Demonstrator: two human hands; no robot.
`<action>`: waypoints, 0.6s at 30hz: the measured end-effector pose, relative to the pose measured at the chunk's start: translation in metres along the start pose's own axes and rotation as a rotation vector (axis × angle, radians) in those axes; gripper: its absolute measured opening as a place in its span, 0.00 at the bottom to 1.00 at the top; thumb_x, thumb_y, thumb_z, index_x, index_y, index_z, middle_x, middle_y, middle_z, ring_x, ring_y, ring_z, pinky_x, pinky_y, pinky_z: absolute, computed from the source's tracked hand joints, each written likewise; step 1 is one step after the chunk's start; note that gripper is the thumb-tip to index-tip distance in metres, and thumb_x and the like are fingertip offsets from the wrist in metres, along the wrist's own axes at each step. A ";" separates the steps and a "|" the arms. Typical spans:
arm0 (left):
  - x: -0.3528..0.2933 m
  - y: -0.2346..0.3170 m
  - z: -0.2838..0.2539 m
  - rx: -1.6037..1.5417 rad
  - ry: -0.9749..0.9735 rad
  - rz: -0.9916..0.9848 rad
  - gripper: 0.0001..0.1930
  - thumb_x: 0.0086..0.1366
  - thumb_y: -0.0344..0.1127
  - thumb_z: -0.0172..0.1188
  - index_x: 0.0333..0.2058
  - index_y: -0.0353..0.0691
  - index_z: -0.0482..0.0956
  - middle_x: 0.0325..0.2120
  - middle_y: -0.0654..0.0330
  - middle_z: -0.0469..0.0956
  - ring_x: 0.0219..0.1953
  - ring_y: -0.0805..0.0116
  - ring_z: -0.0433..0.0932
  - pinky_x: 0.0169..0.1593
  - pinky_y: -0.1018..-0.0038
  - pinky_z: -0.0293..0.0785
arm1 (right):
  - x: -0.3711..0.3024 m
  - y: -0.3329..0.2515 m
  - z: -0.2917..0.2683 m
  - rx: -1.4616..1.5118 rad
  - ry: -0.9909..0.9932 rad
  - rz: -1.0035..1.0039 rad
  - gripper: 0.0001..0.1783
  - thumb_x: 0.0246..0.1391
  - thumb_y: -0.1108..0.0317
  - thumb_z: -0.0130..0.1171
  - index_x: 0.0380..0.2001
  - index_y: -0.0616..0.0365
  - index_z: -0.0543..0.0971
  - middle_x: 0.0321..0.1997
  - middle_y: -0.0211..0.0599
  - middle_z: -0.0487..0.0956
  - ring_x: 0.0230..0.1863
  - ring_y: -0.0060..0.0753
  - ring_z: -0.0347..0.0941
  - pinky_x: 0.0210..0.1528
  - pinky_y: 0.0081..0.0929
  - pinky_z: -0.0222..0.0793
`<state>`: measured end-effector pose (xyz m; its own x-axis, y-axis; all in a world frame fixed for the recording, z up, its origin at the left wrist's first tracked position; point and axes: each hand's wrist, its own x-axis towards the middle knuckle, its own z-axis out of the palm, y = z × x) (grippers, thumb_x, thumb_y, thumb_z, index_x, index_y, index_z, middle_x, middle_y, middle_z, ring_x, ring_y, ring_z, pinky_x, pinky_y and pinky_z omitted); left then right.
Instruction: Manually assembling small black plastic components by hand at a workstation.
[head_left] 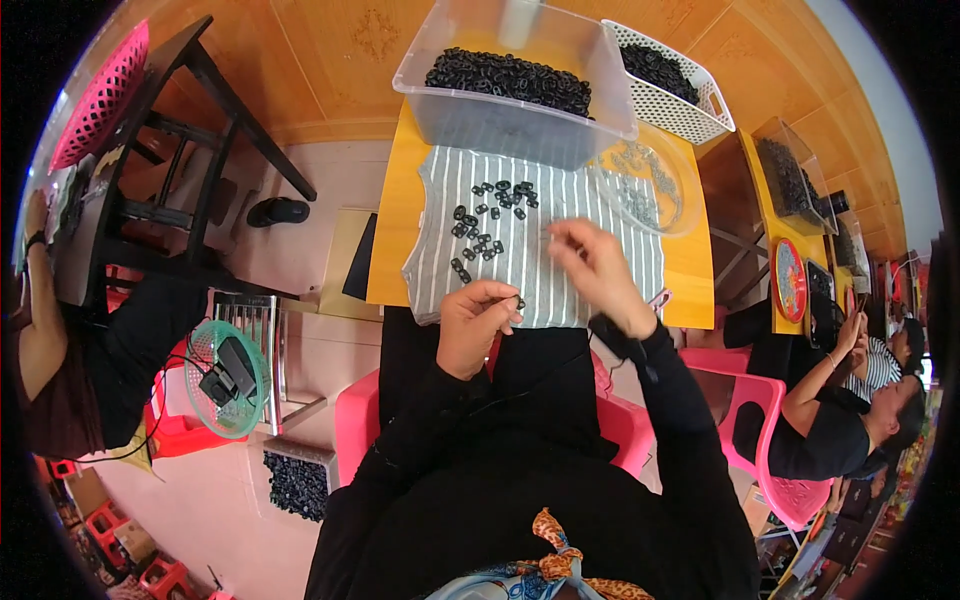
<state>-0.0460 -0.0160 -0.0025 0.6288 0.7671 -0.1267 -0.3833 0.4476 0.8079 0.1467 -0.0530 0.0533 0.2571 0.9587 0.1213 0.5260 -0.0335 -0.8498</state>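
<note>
near the front edge of the yellow tabletop (688, 300), our left hand (476, 325) pinches one small black plastic-looking piece (520, 303), seemingly mid-handling and needing steadiness next, our right hand (600, 272) half-curled, its hold unclear.

Orange panelled wall (340, 60), pale tiled floor (210, 490), yellow table (690, 285), pink chair (800, 500), dark furniture (250, 125), perhaps a table.

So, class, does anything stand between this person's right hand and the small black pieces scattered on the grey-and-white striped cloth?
Nothing visible does. Between the right hand and the small black pieces to its left lies only striped cloth; the translucent rectangular plastic bin stands beyond the pieces.
</note>
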 end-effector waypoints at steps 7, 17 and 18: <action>0.000 0.010 -0.010 0.024 -0.004 -0.017 0.05 0.56 0.22 0.56 0.32 0.32 0.77 0.25 0.61 0.77 0.26 0.75 0.77 0.24 0.83 0.69 | 0.086 0.031 0.016 -0.640 0.036 -0.156 0.13 0.44 0.74 0.56 0.37 0.57 0.78 0.30 0.46 0.73 0.34 0.52 0.72 0.36 0.40 0.67; 0.000 0.008 -0.011 0.030 0.020 -0.020 0.04 0.56 0.20 0.55 0.31 0.31 0.77 0.24 0.59 0.77 0.24 0.73 0.77 0.25 0.81 0.69 | 0.076 0.030 0.011 -0.690 -0.040 -0.138 0.05 0.42 0.74 0.56 0.25 0.62 0.73 0.29 0.48 0.74 0.34 0.52 0.72 0.35 0.41 0.67; -0.001 0.008 -0.011 0.036 0.025 -0.018 0.05 0.56 0.20 0.56 0.32 0.31 0.77 0.24 0.59 0.77 0.24 0.73 0.77 0.26 0.81 0.69 | 0.069 0.025 0.006 -0.649 -0.062 -0.149 0.05 0.42 0.74 0.56 0.25 0.62 0.73 0.29 0.48 0.75 0.33 0.53 0.72 0.34 0.41 0.67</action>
<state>-0.0569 -0.0079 -0.0024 0.6186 0.7702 -0.1556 -0.3472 0.4455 0.8252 0.1732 0.0139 0.0373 0.1068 0.9801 0.1672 0.9383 -0.0438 -0.3431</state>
